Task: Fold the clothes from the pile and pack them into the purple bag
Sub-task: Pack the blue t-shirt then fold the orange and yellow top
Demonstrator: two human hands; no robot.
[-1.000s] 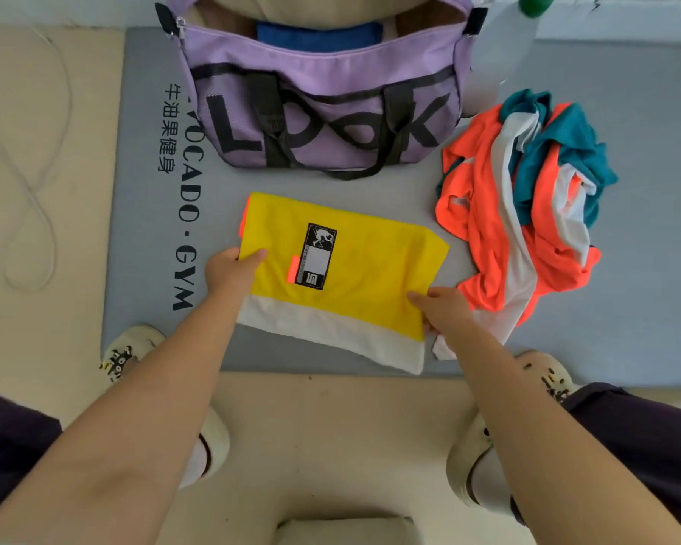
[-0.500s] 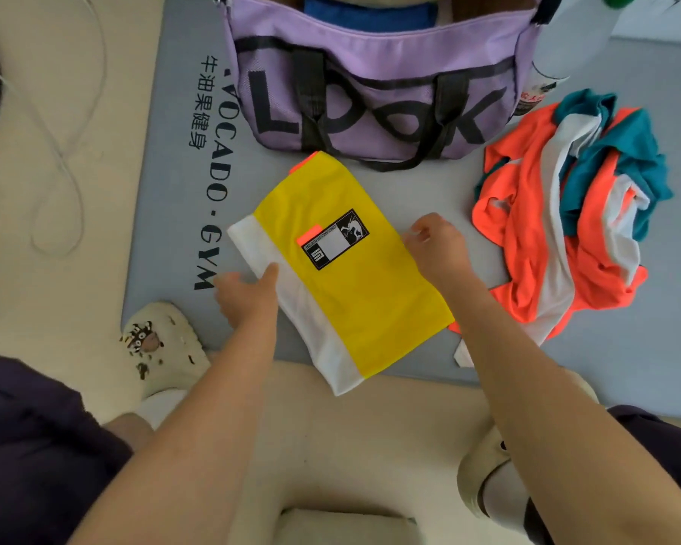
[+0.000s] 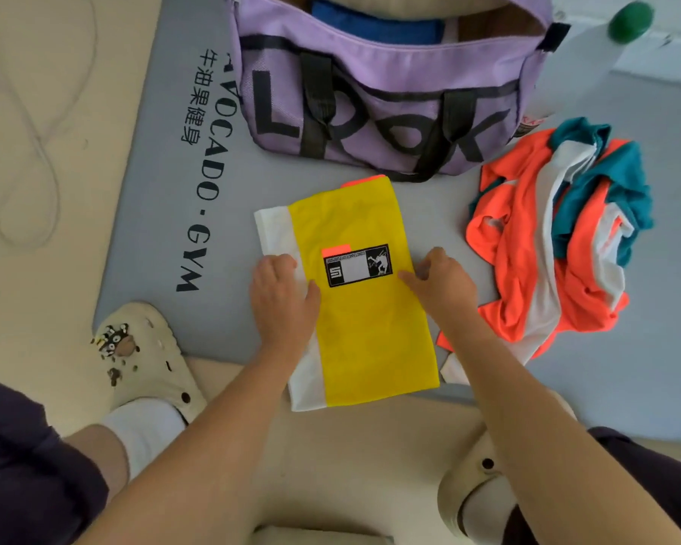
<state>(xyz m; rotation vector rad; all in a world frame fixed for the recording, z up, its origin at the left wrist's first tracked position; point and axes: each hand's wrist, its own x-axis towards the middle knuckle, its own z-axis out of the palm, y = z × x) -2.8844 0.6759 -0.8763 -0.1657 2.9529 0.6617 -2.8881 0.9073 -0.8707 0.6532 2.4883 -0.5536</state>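
the grey mat (image 3: pixel 626 387) keeps clothes off the floor; the purple bag (image 3: pixel 386 108) gapes open beside the pile (image 3: pixel 559 238). the yellow shirt (image 3: pixel 366 328) lies lengthwise, left hand (image 3: pixel 282 298) and right hand (image 3: pixel 443 285) each gripping an edge, likely to fold.

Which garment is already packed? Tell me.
The blue garment, folded inside the open purple bag. The yellow garment lies under both hands on the mat; the orange-teal pile sits unfolded beside it.
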